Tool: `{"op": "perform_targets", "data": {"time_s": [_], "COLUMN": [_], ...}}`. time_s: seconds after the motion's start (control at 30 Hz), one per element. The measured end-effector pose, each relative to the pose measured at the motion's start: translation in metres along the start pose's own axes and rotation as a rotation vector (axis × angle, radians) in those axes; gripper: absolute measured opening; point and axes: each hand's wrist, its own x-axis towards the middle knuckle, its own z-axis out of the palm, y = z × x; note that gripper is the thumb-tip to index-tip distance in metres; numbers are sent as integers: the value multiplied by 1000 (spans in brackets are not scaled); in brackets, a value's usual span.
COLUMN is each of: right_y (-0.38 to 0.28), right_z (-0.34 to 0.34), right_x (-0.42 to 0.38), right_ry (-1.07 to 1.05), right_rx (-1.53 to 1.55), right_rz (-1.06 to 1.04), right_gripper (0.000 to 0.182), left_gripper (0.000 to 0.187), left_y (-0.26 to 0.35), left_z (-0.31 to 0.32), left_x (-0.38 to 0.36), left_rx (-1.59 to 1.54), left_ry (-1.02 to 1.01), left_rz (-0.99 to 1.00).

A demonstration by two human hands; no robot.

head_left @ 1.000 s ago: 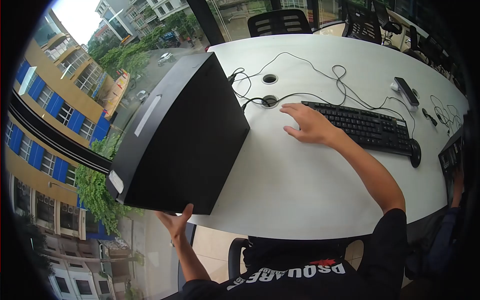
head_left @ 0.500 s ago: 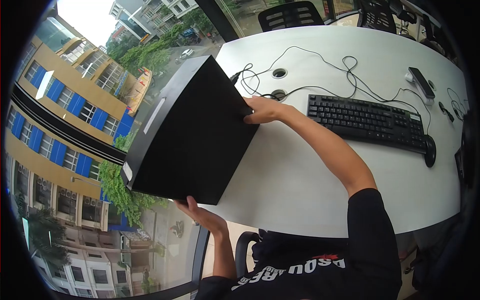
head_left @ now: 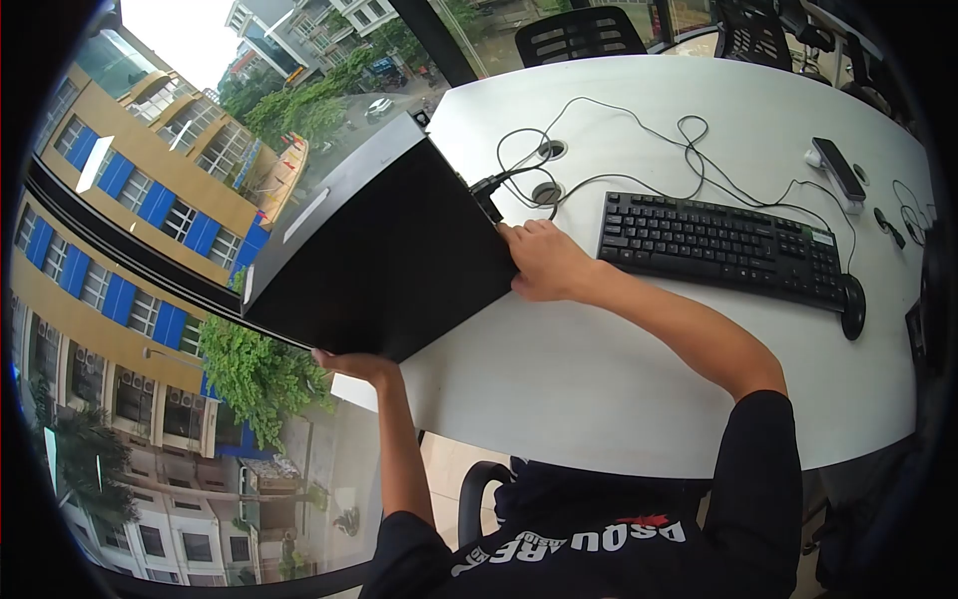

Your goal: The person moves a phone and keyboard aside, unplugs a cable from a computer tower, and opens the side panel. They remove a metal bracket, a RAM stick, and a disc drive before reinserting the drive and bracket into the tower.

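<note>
Black computer case (head_left: 384, 255), tilted at the left edge of the white table (head_left: 599, 379), partly overhanging it. Left hand (head_left: 351, 362) cupped under the near lower corner, fingers hidden beneath. Right hand (head_left: 544, 262) pressed against the case's right edge, fingertips out of sight behind it; closure of the grip impossible to tell. Cables (head_left: 509, 185) plugged into the rear, sockets concealed. Keyboard (head_left: 718, 248) just right of the hand. Pale label on the case front unreadable. Shirt lettering (head_left: 569, 544) upside down, partly cut off.
</note>
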Motion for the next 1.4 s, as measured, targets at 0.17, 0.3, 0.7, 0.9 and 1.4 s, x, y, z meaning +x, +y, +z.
{"op": "perform_targets", "data": {"time_s": [0.17, 0.3, 0.7, 0.9, 1.4], "right_y": [-51, -91, -125, -122, -144], "right_z": [-26, -22, -45, -24, 39], "right_x": [-36, -64, -81, -87, -72], "right_ry": [-128, -15, -112, -91, 12], "right_rx": [-159, -247, 505, 259, -109], "right_rz": [38, -59, 186, 156, 194], "right_gripper": [69, 62, 33, 23, 28], "left_gripper": [63, 55, 41, 41, 56], "left_y": [-29, -54, -85, 34, 113], "left_z": [32, 45, 60, 84, 131], "left_x": [57, 90, 120, 55, 24], "left_rx": [-7, -86, -32, 185, 259], "left_ry": [29, -331, -487, -169, -825], "left_rz": [-58, -134, -151, 557, 686]}}
